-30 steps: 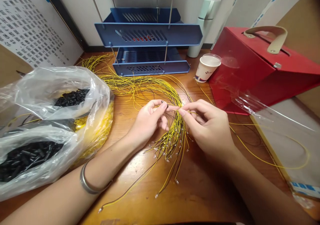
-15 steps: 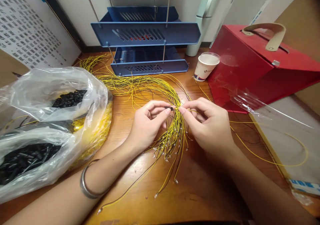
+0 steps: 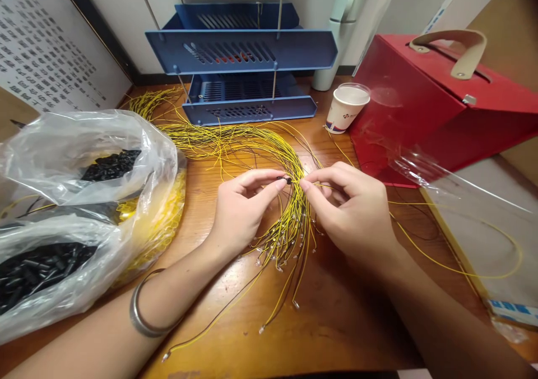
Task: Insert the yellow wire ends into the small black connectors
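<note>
Between thumb and forefinger, my left hand (image 3: 247, 202) pinches a small black part (image 3: 287, 180); its exact kind is too small to make out. My right hand (image 3: 347, 199) is closed in a pinch on a thin yellow wire (image 3: 330, 185), close to the black part. Both hands meet over a long bundle of yellow and dark wires (image 3: 247, 138), which curves from the back left and fans out beneath my fingers. Small clear tips show at the near ends of the wires. Whether wire and black part touch, I cannot tell.
At left stand clear plastic bags (image 3: 147, 126) holding black tube-like pieces (image 3: 46, 269) and yellow pieces (image 3: 163, 216). Behind the wires is a blue tray rack (image 3: 247, 110). A paper cup (image 3: 347, 110), a pale flask (image 3: 336, 48) and a red box (image 3: 420, 98) stand at the back right.
The view has shifted slightly. My left fingers have opened out a little around the black part, with the pinch kept. My right hand stays almost in place on the wire.
</note>
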A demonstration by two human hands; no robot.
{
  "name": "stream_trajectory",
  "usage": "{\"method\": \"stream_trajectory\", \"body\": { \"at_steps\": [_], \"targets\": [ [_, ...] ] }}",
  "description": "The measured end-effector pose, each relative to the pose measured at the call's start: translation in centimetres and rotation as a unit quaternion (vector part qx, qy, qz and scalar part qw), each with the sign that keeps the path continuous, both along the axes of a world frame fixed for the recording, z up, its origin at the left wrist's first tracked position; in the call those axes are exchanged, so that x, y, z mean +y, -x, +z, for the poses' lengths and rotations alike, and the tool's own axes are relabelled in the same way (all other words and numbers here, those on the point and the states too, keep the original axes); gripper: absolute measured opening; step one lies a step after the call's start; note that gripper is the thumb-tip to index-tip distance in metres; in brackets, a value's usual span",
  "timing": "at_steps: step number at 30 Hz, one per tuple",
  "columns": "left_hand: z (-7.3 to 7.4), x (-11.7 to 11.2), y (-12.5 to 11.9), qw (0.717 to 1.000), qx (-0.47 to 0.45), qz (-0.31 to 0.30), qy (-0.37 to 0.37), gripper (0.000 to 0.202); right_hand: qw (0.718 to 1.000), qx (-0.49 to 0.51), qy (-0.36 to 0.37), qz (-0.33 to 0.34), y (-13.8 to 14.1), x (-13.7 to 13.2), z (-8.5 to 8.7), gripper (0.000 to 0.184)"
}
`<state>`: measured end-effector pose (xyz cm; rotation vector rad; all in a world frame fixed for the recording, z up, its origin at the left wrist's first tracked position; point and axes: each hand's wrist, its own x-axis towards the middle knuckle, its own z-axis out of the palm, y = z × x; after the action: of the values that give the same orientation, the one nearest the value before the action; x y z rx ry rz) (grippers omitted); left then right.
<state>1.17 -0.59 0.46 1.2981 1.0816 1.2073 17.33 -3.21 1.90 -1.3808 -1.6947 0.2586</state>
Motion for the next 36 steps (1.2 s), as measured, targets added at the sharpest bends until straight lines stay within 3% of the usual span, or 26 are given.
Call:
{"method": "stream_trajectory", "body": {
  "at_steps": [7,36],
  "targets": [
    [0.1,-0.15,0.08,0.999,0.048,0.016,-0.02,0.017,1.0,-0.005,0.01,0.001,0.03,-0.06,0.08,0.005],
    [0.09,-0.19,0.07,0.999,0.054,-0.004,0.002,0.018,0.999,-0.015,0.026,0.011,0.11,-0.04,0.24,0.007]
  ]
}}
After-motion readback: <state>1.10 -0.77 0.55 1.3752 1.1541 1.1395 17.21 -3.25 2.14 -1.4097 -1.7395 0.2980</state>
